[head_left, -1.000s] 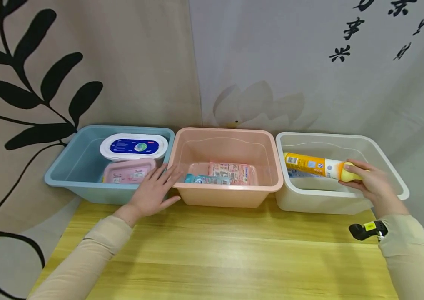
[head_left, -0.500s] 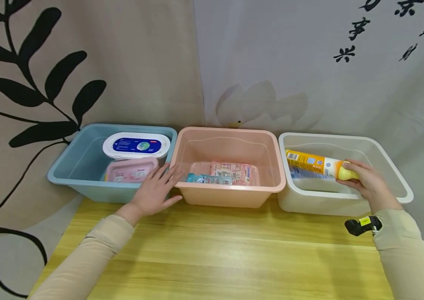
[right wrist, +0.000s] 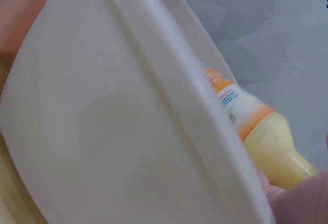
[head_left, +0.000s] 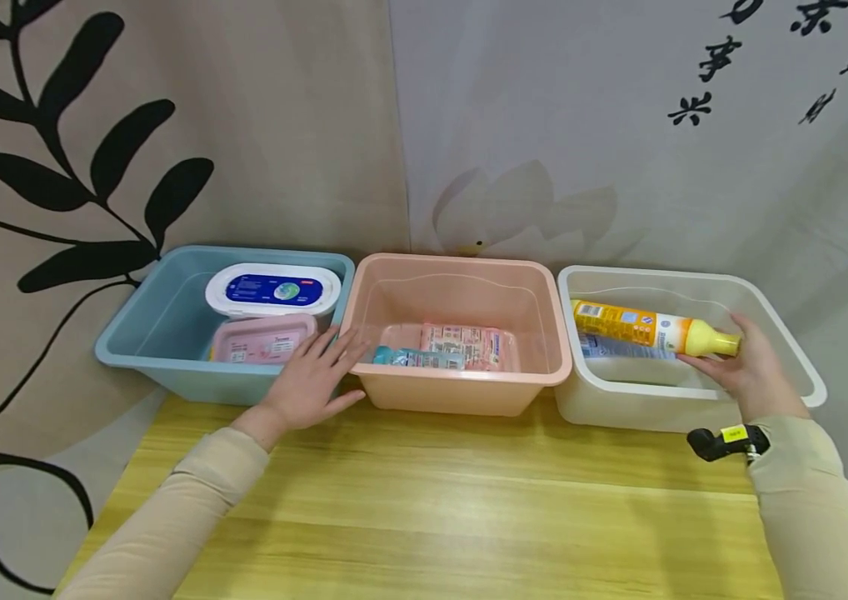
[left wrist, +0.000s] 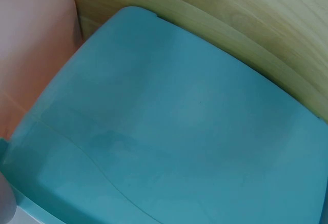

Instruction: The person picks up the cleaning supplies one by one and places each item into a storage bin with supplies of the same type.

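Note:
In the head view a yellow-and-orange bottle with a yellow tapered end lies slanted inside the white bin. My right hand is around the bottle's tapered end with thumb and fingers spread apart. The right wrist view has that bottle behind the bin wall, one digit beneath its end. With fingers spread, my left hand rests at the neighbouring rims of the blue bin and the pink bin. The blue bin's wall fills most of the left wrist view.
Inside the blue bin are a white wipes-style tub and a pink-lidded box. The pink bin holds a pink printed packet and a small blue-capped tube. Beneath the bottle lies a blue packet. A wooden table supports the bins.
My right hand's fingers have spread and slid right off the bottle's yellow shoulder, so more of its tapered end shows. The left hand stays at the rims. The view has shifted slightly.

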The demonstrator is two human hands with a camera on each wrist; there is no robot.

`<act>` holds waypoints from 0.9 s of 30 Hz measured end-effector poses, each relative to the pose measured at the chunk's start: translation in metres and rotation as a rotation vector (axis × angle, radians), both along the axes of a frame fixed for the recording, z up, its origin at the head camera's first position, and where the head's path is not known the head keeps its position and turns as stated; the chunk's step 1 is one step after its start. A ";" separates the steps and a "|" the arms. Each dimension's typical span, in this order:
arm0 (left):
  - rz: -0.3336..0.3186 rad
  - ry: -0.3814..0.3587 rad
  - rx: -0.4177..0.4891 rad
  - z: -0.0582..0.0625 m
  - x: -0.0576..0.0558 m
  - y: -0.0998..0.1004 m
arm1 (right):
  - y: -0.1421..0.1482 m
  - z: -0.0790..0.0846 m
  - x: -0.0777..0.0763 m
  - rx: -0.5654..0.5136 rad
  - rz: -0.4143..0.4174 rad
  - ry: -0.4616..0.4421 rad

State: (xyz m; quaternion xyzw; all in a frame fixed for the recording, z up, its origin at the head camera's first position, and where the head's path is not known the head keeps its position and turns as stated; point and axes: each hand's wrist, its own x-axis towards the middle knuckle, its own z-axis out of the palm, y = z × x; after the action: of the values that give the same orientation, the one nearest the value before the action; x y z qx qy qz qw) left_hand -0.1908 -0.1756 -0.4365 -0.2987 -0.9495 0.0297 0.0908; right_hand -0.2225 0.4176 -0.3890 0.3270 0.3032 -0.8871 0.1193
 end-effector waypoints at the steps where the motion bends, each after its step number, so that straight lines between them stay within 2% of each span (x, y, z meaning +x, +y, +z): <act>1: 0.000 0.000 -0.001 0.000 0.000 0.000 | 0.000 0.001 0.000 -0.036 -0.005 -0.001; 6: -0.003 0.005 -0.009 0.001 0.001 -0.002 | -0.004 0.006 0.001 -0.194 -0.077 -0.002; 12: -0.010 0.008 0.007 0.002 0.002 0.000 | -0.009 0.011 0.003 -0.278 -0.199 -0.016; 15: -0.019 0.010 0.016 0.001 0.001 0.001 | -0.009 0.009 0.004 -0.320 -0.230 0.001; 20: -0.021 0.012 0.020 0.000 0.001 0.001 | -0.006 0.008 0.003 -0.359 -0.224 0.036; 27: -0.016 0.019 0.025 0.000 0.001 0.000 | -0.006 0.012 -0.002 -0.274 -0.167 0.098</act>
State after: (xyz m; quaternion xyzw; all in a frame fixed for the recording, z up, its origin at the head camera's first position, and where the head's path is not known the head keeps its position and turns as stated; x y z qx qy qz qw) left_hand -0.1903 -0.1761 -0.4361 -0.3046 -0.9466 0.0197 0.1039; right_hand -0.2241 0.4119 -0.3767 0.2882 0.1566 -0.9418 0.0737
